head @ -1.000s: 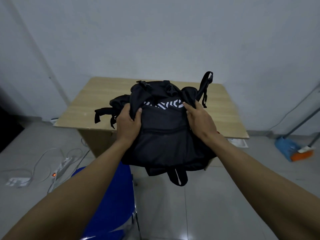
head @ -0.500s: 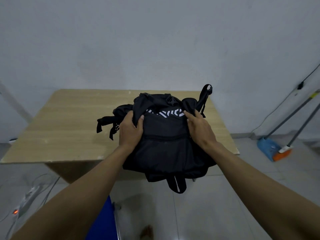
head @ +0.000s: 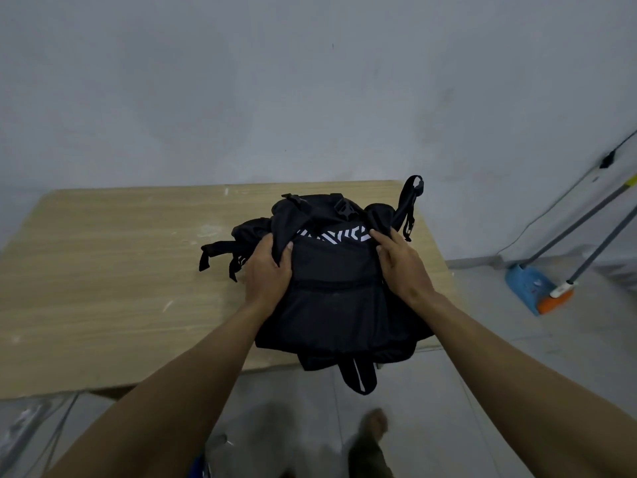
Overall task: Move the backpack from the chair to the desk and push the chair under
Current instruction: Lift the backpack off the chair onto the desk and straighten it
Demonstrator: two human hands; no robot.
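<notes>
Both hands, left hand [head: 267, 270] and right hand [head: 401, 267], gripped the backpack [head: 336, 294] (base overhanging the desk [head: 103, 270] edge), which needed setting farther in before release.

Both forearms are bare from the near edge of the view to the wrists, with no sleeve, watch, bracelet or ring showing. The left hand [head: 267, 270] and right hand [head: 403, 267] wear no gloves, and the nails look short and plain. Near the bottom, a blurred foot [head: 374, 422] shows below a dark olive-brown trouser leg [head: 368, 457].
</notes>
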